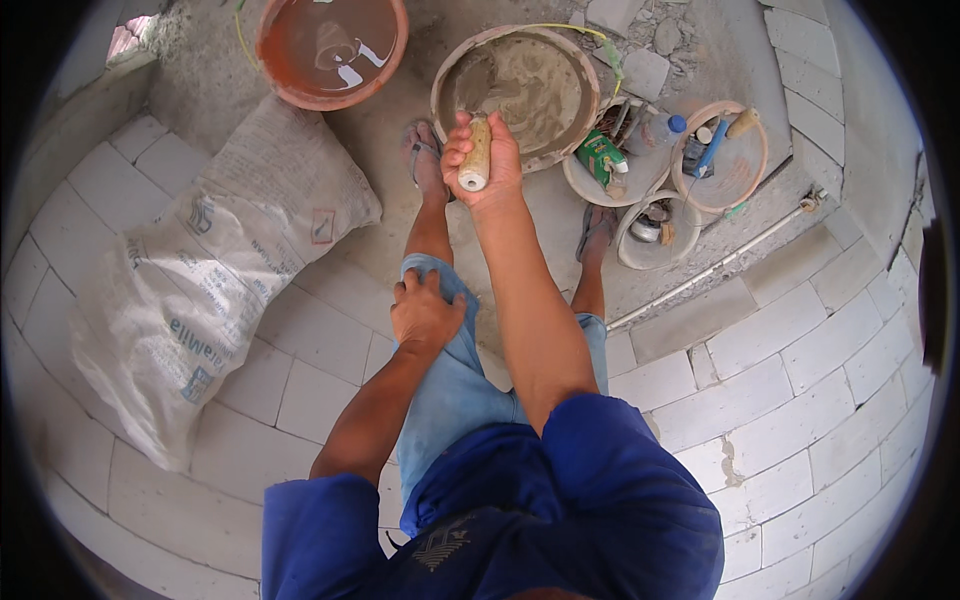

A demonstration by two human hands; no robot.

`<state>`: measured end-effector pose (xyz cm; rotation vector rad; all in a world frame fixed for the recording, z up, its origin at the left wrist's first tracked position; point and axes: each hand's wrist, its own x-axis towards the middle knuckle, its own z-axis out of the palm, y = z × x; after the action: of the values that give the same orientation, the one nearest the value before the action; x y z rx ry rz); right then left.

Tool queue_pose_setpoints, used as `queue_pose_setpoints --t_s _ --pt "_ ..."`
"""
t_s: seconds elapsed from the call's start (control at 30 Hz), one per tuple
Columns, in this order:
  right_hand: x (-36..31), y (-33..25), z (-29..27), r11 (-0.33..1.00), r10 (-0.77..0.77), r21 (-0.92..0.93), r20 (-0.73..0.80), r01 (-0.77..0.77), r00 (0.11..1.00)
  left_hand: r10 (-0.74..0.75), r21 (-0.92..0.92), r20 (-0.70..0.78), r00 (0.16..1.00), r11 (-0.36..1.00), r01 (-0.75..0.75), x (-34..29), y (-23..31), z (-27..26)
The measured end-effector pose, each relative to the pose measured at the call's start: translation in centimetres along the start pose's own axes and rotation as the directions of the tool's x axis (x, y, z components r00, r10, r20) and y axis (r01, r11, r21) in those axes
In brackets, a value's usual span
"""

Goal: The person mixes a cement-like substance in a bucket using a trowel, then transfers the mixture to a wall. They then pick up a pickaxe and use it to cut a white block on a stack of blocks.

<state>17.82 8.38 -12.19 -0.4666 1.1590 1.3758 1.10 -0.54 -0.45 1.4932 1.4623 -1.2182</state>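
My right hand [487,160] is wrapped round the thick, worn wooden handle [475,168] of what looks like a trowel. Its butt end points up toward me, while the blade is hidden beyond my fist, at the mortar. Just past the fist lies a round basin [447,62] of wet grey mortar [535,90], its surface smeared and uneven. My left hand [425,312] rests on my left knee over the light blue shorts [450,375], fingers spread and holding nothing.
An orange tub [270,75] of murky water stands far left, beside a large white woven sack [215,270]. At right are a bucket with a green carton [600,155] and bottle [655,133], a tool tub [735,185], a small pail [640,255] and a pipe [715,268]. Rubble [640,70] lies behind.
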Motion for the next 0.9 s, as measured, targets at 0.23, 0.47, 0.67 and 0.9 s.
queue_pose_setpoints --t_s 0.23,0.47,0.67,0.9 --pt "1.9 -0.7 2.3 0.934 0.122 0.313 0.182 -0.175 0.976 0.012 -0.006 -0.009 1.0 1.0 -0.012 0.1 0.0 -0.1" --pt "1.0 1.2 -1.6 0.968 0.143 -0.165 -0.258 -0.189 0.956 0.057 0.012 -0.031 0.998 0.998 -0.056 0.2 -0.1 0.3" --pt "1.4 -5.4 -1.4 0.963 0.263 0.021 0.157 -0.27 0.952 0.04 0.017 -0.02 0.999 0.999 -0.039 0.0 0.2 0.0" --pt "-1.4 -0.7 -8.1 0.764 0.176 -0.541 -0.349 -0.351 0.921 0.003 0.005 0.007 1.0 1.0 -0.003 -0.3 0.7 -0.4"
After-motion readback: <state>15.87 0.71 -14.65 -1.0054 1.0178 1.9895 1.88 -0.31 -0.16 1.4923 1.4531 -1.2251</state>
